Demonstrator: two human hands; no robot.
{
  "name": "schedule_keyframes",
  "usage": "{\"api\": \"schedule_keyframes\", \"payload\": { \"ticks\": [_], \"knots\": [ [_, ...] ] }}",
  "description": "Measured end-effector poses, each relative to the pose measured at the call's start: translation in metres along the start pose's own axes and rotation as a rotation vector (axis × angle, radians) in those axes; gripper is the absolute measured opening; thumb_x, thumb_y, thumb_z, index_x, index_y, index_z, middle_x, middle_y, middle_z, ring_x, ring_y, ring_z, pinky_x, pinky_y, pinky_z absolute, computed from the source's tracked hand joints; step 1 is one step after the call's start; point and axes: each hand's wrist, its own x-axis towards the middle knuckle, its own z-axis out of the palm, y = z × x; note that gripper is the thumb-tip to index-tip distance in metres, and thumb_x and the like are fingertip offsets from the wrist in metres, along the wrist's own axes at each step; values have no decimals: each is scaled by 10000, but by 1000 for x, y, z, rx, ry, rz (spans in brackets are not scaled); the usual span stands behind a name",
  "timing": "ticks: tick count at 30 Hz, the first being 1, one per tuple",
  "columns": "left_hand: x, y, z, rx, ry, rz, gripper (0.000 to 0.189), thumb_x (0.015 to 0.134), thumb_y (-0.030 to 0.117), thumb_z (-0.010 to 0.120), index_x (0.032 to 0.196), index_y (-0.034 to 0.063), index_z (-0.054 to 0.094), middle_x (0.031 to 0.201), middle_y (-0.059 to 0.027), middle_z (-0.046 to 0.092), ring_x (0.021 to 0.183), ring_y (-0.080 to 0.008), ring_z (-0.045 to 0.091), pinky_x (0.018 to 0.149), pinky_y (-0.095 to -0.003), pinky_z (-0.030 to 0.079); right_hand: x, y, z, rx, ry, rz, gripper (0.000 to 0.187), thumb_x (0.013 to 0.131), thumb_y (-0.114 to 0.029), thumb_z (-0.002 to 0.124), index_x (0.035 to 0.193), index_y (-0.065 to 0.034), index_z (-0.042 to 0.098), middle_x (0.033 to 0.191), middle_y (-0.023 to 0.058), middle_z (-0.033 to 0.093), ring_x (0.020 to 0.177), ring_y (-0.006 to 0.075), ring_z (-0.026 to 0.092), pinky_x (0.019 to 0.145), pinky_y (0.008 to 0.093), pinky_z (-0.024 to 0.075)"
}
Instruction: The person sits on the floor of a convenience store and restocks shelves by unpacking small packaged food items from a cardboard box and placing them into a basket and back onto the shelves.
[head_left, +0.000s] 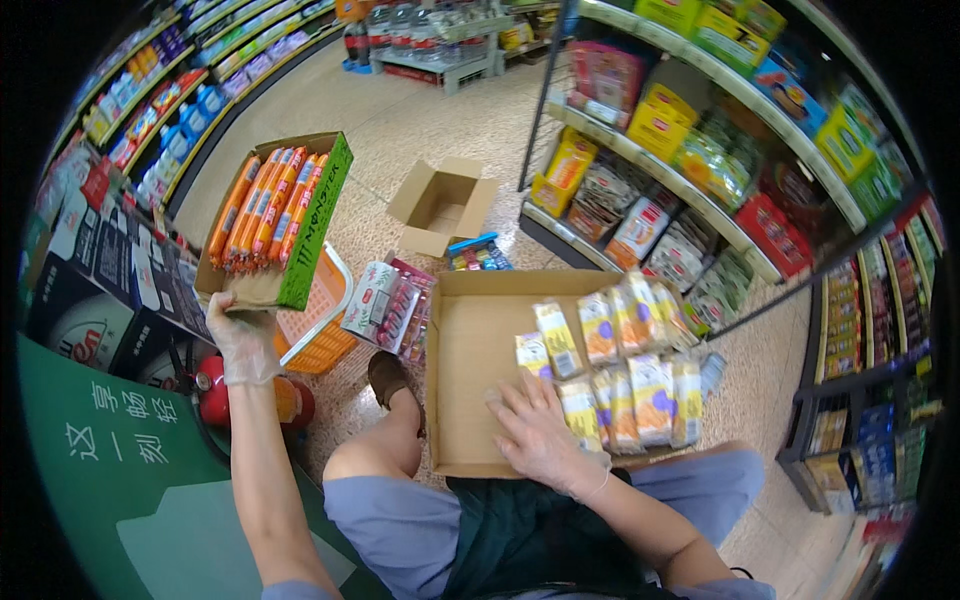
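My gloved left hand grips the near end of a shallow cardboard display box with a green printed side. Several orange-wrapped sausage sticks lie in it, bunched toward the far end. Across my lap rests a wide, low cardboard tray. Yellow-and-white wrapped snack packets fill its right part in two rough rows. My right hand, also in a clear glove, lies palm down inside the tray with fingers spread. Its fingertips are beside the leftmost packets, and whether they touch one is unclear.
Beyond the tray, an opened carton stands on the floor. An orange plastic basket and a white package of snacks sit left of it. A red fire extinguisher is by my left forearm. Stocked shelves rise at right.
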Motion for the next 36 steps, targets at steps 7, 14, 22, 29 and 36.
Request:
{"api": "schedule_keyframes", "payload": {
  "ticks": [7,14,22,29,36],
  "knots": [
    [-136,2,94,185,63,17,177,797,311,591,924,188,591,959,-7,616,929,-207,627,840,-391,527,-44,0,-85,796,306,253,445,954,-176,630,1359,-6,558,1396,165,567,1337,284,501,1139,396,369],
    [-257,-17,123,4,-305,-312,709,801,362,536,1450,99,427,1391,-125,546,1226,-304,566,1055,-442,454,-105,14,-160,1616,433,357,693,1009,-454,541,1508,-15,345,1453,191,472,1262,262,543,1040,378,451],
    [-345,-47,91,173,-239,-505,674,767,233,571,1398,21,463,1285,-157,598,1124,-300,617,985,-420,511,-183,-9,-152,1373,23,533,691,1017,-401,537,1542,-23,294,1380,141,539,1156,178,585,1000,348,483],
    [-350,-68,40,573,-380,-768,619,809,136,549,1408,4,459,1265,-122,607,1124,-229,608,959,-353,509,-258,-16,-91,1179,-89,607,671,960,-71,594,1550,-9,281,1446,99,492,1302,167,466,1108,310,369],
    [-344,-92,50,1035,-455,-825,555,849,89,486,1397,0,490,1153,-57,610,1013,-141,573,851,-282,486,-286,-5,-55,964,-60,657,733,861,-109,580,1546,-92,322,1355,191,589,1273,259,556,1059,327,420]
  ]
}}
